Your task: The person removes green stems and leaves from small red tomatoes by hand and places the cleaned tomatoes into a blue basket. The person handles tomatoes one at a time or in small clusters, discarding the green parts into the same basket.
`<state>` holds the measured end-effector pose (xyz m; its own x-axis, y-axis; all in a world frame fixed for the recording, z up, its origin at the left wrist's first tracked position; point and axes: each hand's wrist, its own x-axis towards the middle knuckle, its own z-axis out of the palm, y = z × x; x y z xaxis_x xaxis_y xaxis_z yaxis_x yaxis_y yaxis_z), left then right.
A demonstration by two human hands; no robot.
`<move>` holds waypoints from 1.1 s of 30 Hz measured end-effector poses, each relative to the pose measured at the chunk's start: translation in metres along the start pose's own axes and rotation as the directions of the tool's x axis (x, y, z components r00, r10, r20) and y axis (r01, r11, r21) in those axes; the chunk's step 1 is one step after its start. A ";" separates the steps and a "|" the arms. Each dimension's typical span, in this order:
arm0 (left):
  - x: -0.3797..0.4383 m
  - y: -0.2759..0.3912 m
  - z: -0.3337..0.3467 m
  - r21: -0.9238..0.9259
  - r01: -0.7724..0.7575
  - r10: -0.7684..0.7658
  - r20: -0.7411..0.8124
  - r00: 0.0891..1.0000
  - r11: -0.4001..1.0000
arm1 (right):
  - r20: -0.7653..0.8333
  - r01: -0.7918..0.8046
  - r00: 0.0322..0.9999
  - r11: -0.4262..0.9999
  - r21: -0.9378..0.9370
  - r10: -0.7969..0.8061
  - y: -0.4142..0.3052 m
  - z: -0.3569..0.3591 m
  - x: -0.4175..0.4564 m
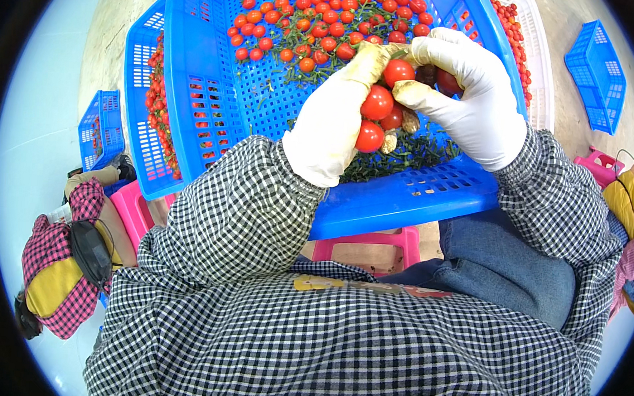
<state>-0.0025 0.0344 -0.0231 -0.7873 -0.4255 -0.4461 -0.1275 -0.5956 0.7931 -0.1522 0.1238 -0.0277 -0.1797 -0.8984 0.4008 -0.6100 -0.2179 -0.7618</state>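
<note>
Both my hands wear thin white gloves with yellow-brown stained fingertips and meet above a large blue plastic basket (402,205). My left hand (343,110) is closed around several red cherry tomatoes (377,103), with some brownish, shrivelled pieces (410,120) beside them. With thumb and fingers curled, my right hand (465,95) holds a dark red tomato (448,82) and a dark piece next to it. One more red tomato (399,72) sits between the fingertips of both hands. Loose tomatoes (330,17) with green stems lie in the basket below, and dark green stem scraps (400,155) gather at its near end.
Blue baskets of tomatoes (158,103) stand at the left, a whitish one (541,75) at the right. A blue basket (597,78) lies farther right. Pink stools (368,243) are near my legs. One person in pink check (61,265) is at left, another (628,203) at right.
</note>
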 end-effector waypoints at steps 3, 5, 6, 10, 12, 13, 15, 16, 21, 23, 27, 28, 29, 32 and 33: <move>-0.002 0.000 0.000 -0.010 0.040 -0.040 -0.003 0.999 0.999 | 0.076 -0.222 0.975 0.909 0.353 0.209 0.003 0.005 -0.004; -0.001 -0.001 -0.002 0.065 0.025 -0.025 -0.013 1.000 0.998 | 0.104 -0.263 0.965 0.892 0.366 0.242 0.004 0.006 -0.005; -0.001 -0.002 -0.003 0.080 0.010 -0.010 -0.005 1.000 0.997 | 0.111 -0.276 0.961 0.878 0.390 0.253 0.004 0.006 -0.005; 0.001 -0.004 -0.006 0.082 -0.007 0.006 0.011 1.000 0.997 | 0.202 -0.400 0.916 0.813 0.424 0.346 0.006 0.002 -0.004; 0.002 -0.005 -0.007 0.113 -0.019 0.019 0.005 1.000 0.993 | 0.280 -0.462 0.886 0.757 0.463 0.370 0.007 -0.001 -0.002; 0.002 -0.005 -0.007 0.115 -0.003 0.005 -0.010 1.000 0.993 | 0.285 -0.466 0.884 0.753 0.465 0.371 0.008 -0.001 -0.001; 0.002 -0.005 -0.007 0.117 0.005 -0.004 -0.014 1.000 0.993 | 0.298 -0.490 0.871 0.742 0.458 0.391 0.009 -0.001 0.000; 0.002 -0.005 -0.007 0.094 0.019 -0.018 -0.016 1.000 0.995 | 0.306 -0.494 0.869 0.726 0.478 0.390 0.010 -0.002 0.000; 0.001 -0.002 -0.009 0.380 -0.096 0.108 -0.009 0.994 0.920 | 0.409 -0.595 0.802 0.645 0.480 0.435 0.010 -0.007 0.000; 0.001 -0.002 -0.008 0.481 -0.179 0.200 0.009 0.980 0.858 | 0.447 -0.641 0.766 0.606 0.472 0.462 0.010 -0.009 0.000; 0.002 -0.002 -0.008 0.606 -0.286 0.326 0.047 0.944 0.742 | 0.489 -0.666 0.745 0.557 0.497 0.455 0.011 -0.010 0.002; 0.002 -0.002 -0.009 0.624 -0.300 0.337 0.061 0.939 0.722 | 0.482 -0.662 0.748 0.566 0.492 0.457 0.012 -0.010 0.002; 0.002 -0.002 -0.010 0.589 -0.258 0.294 0.035 0.955 0.766 | 0.474 -0.658 0.751 0.574 0.486 0.460 0.012 -0.009 0.002; 0.004 -0.001 -0.012 0.548 -0.183 0.213 0.009 0.977 0.816 | 0.463 -0.674 0.738 0.562 0.479 0.491 0.012 -0.008 0.003; 0.005 0.000 -0.013 0.582 -0.199 0.224 0.030 0.974 0.789 | 0.454 -0.684 0.729 0.552 0.476 0.512 0.012 -0.008 0.003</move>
<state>0.0015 0.0235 -0.0311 -0.8134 -0.5279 -0.2443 -0.2945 0.0115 0.9556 -0.1658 0.1216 -0.0316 -0.0932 -0.9397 -0.3290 0.1534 0.3129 -0.9373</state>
